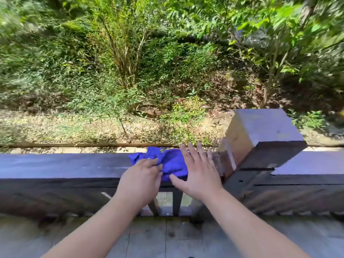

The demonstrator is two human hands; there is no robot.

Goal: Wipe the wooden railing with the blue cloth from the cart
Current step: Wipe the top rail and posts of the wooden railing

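A crumpled blue cloth [171,161] lies on top of the dark wooden railing [61,165], just left of a thick square post [264,135]. My left hand [141,175] rests on the cloth's left part, fingers curled and pinching a fold. My right hand [199,170] lies flat with fingers spread, its thumb and palm on the cloth's right edge and its fingertips reaching the rail's far side next to the post. The cart is not in view.
The rail continues right of the post [307,162]. Balusters [176,202] stand under the rail above a plank deck [167,237]. Beyond the railing the ground drops to a slope of shrubs and trees [149,71].
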